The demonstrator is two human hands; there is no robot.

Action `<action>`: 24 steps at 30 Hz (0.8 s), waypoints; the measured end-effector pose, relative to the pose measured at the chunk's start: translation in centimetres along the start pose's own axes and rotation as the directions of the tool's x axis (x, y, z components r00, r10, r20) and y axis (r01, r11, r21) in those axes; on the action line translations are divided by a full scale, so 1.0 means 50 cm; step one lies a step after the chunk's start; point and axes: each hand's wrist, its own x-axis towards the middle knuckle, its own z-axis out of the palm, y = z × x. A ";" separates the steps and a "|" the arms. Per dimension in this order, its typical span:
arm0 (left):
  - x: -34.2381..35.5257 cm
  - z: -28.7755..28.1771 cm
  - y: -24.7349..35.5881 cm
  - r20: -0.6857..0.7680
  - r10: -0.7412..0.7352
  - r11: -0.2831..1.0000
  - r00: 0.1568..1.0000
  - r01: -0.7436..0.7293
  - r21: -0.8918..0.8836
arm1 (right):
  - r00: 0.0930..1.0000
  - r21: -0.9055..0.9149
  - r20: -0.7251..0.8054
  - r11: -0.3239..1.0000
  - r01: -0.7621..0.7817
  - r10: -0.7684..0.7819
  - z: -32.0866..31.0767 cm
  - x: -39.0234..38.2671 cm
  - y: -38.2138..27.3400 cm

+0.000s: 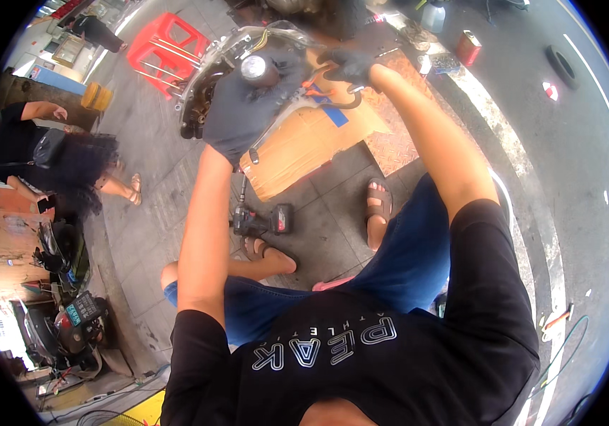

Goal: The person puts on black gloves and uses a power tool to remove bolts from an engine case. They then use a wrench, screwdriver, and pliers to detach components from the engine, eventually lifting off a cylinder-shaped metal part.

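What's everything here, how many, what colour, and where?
engine casing: 1, grey, top centre
round part: 1, silver, top centre
cardboard: 1, brown, upper centre
rusty sheet: 1, orange-brown, right of cardboard
power tool: 1, black, centre floor
stool: 1, red, upper left
can: 1, red, upper right
tyre: 1, black, upper right
motorbikes: at least 1, dark, lower left
other people: 2, dark clothes, left
left hand: 1, dark glove, top centre
right hand: 1, dark glove, top centre

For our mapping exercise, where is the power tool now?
In the head view, the power tool lies left of centre on the paving, between the left foot and the cardboard.
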 end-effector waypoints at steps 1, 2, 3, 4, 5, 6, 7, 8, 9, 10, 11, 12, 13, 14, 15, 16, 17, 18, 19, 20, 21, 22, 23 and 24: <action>0.001 0.001 0.021 -0.007 -0.009 0.998 1.000 0.009 0.054 | 1.000 0.025 0.010 1.000 -0.014 0.013 -0.004 0.014 0.022; 0.005 0.002 0.039 -0.014 -0.016 0.994 1.000 0.017 0.108 | 0.999 0.051 0.019 0.998 -0.028 0.027 -0.006 0.026 0.043; 0.005 -0.011 0.046 0.012 -0.023 0.977 1.000 0.020 0.212 | 0.999 0.084 0.039 0.996 -0.033 0.030 0.002 0.039 0.046; 0.007 -0.014 0.041 0.000 -0.018 0.984 1.000 0.018 0.176 | 0.997 0.092 0.074 0.996 -0.021 0.014 0.008 0.047 0.050; 0.008 -0.015 0.029 -0.011 -0.013 0.990 1.000 0.015 0.139 | 0.994 0.099 0.108 0.995 -0.009 -0.002 0.014 0.053 0.055; 0.012 -0.015 0.022 -0.027 -0.003 0.995 1.000 0.006 0.099 | 0.990 0.099 0.140 0.995 0.004 -0.018 0.012 0.061 0.059; 0.014 -0.013 0.017 -0.066 -0.023 0.998 0.998 0.027 0.063 | 0.993 0.057 0.114 0.998 0.027 -0.033 0.021 0.059 0.064; 0.015 -0.009 0.017 -0.104 -0.043 0.999 0.994 0.046 0.025 | 0.993 0.069 0.117 0.998 0.013 -0.021 0.025 0.065 0.067; 0.016 -0.008 0.018 -0.141 -0.064 0.998 0.988 0.062 -0.017 | 0.993 0.078 0.120 0.997 -0.003 -0.006 0.029 0.068 0.067; 0.017 -0.009 0.020 -0.133 -0.036 0.999 0.991 0.035 -0.014 | 0.992 0.087 0.122 0.996 -0.020 0.009 0.029 0.072 0.068; 0.019 -0.011 0.022 -0.123 -0.007 1.000 0.992 0.006 -0.012 | 0.980 -0.020 0.171 0.995 -0.103 0.105 0.023 0.078 0.070; 0.015 -0.020 0.022 -0.124 0.014 1.000 0.992 -0.014 -0.001 | 0.980 0.088 0.180 0.991 -0.104 0.087 0.025 0.076 0.056; 0.013 -0.023 0.024 -0.127 0.013 1.000 0.992 -0.011 0.014 | 0.979 0.190 0.189 0.975 -0.113 0.077 0.027 0.062 0.053; 0.013 -0.022 0.029 -0.129 0.013 1.000 0.992 -0.009 0.029 | 0.978 0.290 0.197 0.949 -0.123 0.067 0.027 0.052 0.048; 0.015 -0.016 0.034 -0.131 0.016 0.999 0.991 -0.012 0.037 | 0.981 0.318 0.178 0.938 -0.135 0.080 0.017 0.050 0.054; 0.016 -0.013 0.036 -0.105 -0.023 1.000 0.994 0.024 0.008 | 0.992 0.480 0.119 0.871 -0.100 0.048 0.007 0.033 0.064; 0.017 -0.010 0.037 -0.078 -0.062 0.998 0.995 0.060 -0.019 | 0.995 0.490 0.093 0.868 -0.075 0.033 -0.006 0.022 0.073; 0.017 -0.009 0.044 -0.053 -0.097 0.995 0.994 0.095 -0.040 | 0.998 0.501 0.065 0.865 -0.042 0.011 -0.026 0.014 0.071; 0.011 -0.007 0.053 -0.052 -0.100 0.993 0.994 0.096 -0.065 | 1.000 0.526 0.028 0.850 -0.026 0.014 -0.036 0.000 0.064; 0.006 -0.010 0.051 -0.073 -0.070 0.997 0.995 0.069 -0.014 | 1.000 0.551 -0.009 0.835 -0.010 0.018 -0.044 -0.017 0.058; -0.001 -0.017 0.044 -0.094 -0.044 0.998 0.995 0.048 0.038 | 0.996 0.652 -0.025 0.757 -0.053 0.091 -0.055 -0.037 0.031; 0.001 -0.017 0.041 -0.106 -0.007 0.997 0.994 0.016 0.077 | 0.968 0.688 -0.084 0.716 -0.117 0.238 -0.067 -0.052 0.030; 0.002 -0.023 0.038 -0.086 -0.031 0.996 0.996 0.037 0.075 | 0.969 0.742 -0.166 0.670 0.001 0.183 -0.073 -0.052 0.063; 0.011 -0.022 0.039 -0.059 -0.031 0.998 0.998 0.034 0.054 | 0.957 0.776 -0.256 0.620 0.119 0.137 -0.094 -0.054 0.106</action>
